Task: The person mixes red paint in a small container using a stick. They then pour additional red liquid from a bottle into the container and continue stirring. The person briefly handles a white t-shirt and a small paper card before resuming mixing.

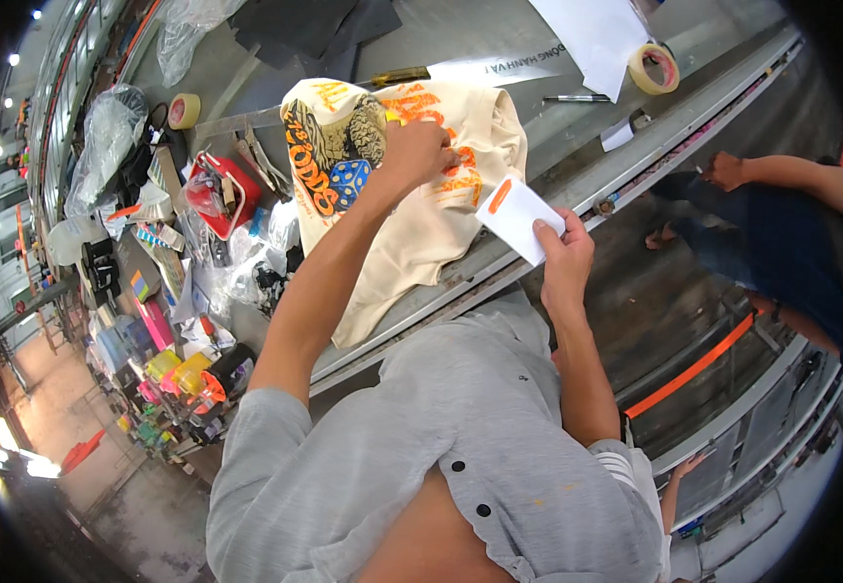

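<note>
Beneath left hand [417, 151], near right hand [566, 255], cream printed cloth [423, 238].

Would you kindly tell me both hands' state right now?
Left hand: curled over the cream cloth; grip cannot be told.
Right hand: closed, holding a white card.

Cloth [421, 233] on table [567, 131], between two tape rolls [178, 113]

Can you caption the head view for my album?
Left hand over printed cream cloth, right hand holding a white card with an orange mark.
</note>
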`<action>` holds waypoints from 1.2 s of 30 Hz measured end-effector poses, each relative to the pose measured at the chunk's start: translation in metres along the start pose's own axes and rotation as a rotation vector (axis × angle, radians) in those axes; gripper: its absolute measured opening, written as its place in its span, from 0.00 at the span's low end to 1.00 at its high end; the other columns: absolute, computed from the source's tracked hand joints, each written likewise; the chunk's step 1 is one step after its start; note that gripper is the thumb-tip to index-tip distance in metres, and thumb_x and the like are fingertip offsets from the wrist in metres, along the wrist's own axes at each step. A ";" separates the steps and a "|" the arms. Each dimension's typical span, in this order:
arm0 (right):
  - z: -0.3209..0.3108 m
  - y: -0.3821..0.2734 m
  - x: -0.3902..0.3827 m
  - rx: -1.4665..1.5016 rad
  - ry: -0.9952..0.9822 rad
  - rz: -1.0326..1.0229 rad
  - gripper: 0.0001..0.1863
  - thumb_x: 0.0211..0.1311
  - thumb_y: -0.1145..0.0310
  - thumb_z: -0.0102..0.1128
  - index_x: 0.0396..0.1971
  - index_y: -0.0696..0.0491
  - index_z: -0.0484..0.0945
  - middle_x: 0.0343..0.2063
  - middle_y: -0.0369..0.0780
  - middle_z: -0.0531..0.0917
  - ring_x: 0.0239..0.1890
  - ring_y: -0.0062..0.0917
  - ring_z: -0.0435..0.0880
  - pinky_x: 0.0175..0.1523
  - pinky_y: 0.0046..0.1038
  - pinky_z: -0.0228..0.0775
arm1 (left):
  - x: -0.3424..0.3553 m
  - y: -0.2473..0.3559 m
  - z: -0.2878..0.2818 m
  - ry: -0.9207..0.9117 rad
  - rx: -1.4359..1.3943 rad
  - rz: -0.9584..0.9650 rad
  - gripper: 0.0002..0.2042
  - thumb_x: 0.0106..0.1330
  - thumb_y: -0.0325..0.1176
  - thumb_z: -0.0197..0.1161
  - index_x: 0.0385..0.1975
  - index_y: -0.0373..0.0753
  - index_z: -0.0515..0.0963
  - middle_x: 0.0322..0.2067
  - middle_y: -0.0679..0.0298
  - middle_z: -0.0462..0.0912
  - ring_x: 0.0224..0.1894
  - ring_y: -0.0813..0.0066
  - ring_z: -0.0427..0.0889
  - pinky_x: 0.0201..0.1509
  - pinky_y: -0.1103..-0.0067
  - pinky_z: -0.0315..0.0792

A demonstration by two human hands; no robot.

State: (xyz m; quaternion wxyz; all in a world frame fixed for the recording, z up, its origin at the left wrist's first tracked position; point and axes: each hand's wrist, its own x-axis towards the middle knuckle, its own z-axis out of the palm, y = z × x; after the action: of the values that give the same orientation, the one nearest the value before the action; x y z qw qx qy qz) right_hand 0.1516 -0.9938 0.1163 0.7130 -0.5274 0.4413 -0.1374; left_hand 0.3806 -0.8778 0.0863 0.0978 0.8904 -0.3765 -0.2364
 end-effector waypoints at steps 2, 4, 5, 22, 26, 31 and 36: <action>0.011 -0.007 -0.009 0.067 -0.025 0.047 0.13 0.57 0.74 0.60 0.41 0.63 0.76 0.30 0.37 0.82 0.27 0.14 0.77 0.33 0.18 0.68 | -0.014 0.004 -0.011 -0.028 -0.242 -0.121 0.15 0.51 0.45 0.69 0.25 0.38 0.84 0.19 0.57 0.80 0.23 0.65 0.78 0.34 0.68 0.67; 0.022 -0.022 -0.021 0.118 -0.077 0.094 0.12 0.57 0.75 0.58 0.41 0.64 0.74 0.31 0.38 0.82 0.30 0.15 0.78 0.36 0.18 0.69 | -0.041 0.000 -0.010 0.073 -0.503 -0.158 0.13 0.56 0.41 0.68 0.23 0.35 0.83 0.17 0.61 0.79 0.17 0.76 0.72 0.20 0.77 0.61; 0.025 -0.027 -0.026 0.164 -0.098 0.106 0.12 0.57 0.76 0.58 0.41 0.64 0.74 0.32 0.39 0.82 0.30 0.15 0.78 0.36 0.18 0.69 | -0.054 0.000 -0.012 0.057 -0.645 -0.233 0.13 0.57 0.40 0.67 0.22 0.35 0.82 0.16 0.64 0.79 0.17 0.79 0.71 0.21 0.78 0.61; 0.063 -0.055 -0.046 0.339 -0.436 0.140 0.11 0.53 0.76 0.55 0.38 0.61 0.72 0.29 0.37 0.79 0.29 0.16 0.78 0.37 0.18 0.71 | -0.149 0.018 -0.025 0.412 -2.057 -0.132 0.06 0.69 0.31 0.58 0.30 0.38 0.74 0.30 0.68 0.79 0.32 0.87 0.76 0.39 0.84 0.74; 0.067 -0.052 -0.050 0.321 -0.450 0.126 0.11 0.54 0.77 0.55 0.38 0.61 0.72 0.28 0.37 0.79 0.29 0.15 0.78 0.37 0.18 0.71 | -0.154 0.017 -0.023 0.406 -2.100 -0.104 0.05 0.69 0.31 0.58 0.31 0.37 0.74 0.30 0.68 0.80 0.32 0.86 0.77 0.39 0.83 0.75; 0.069 -0.048 -0.052 0.342 -0.436 0.123 0.10 0.54 0.78 0.54 0.38 0.61 0.72 0.28 0.38 0.79 0.28 0.16 0.78 0.36 0.19 0.72 | -0.155 0.013 -0.020 0.412 -2.108 -0.112 0.05 0.69 0.30 0.57 0.31 0.38 0.74 0.30 0.68 0.79 0.32 0.86 0.77 0.39 0.83 0.75; 0.070 -0.044 -0.051 0.363 -0.399 0.122 0.10 0.54 0.80 0.53 0.38 0.62 0.71 0.29 0.40 0.79 0.28 0.17 0.79 0.33 0.20 0.73 | -0.152 0.012 -0.020 0.403 -2.115 -0.126 0.05 0.69 0.30 0.57 0.30 0.38 0.74 0.29 0.70 0.78 0.31 0.87 0.76 0.39 0.84 0.75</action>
State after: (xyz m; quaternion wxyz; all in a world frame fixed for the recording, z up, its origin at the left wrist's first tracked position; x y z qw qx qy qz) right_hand 0.1884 -0.9338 0.1829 0.8755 -0.3803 0.2911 -0.0645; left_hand 0.2910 -0.7772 0.1609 0.8654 0.3949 0.0881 -0.2956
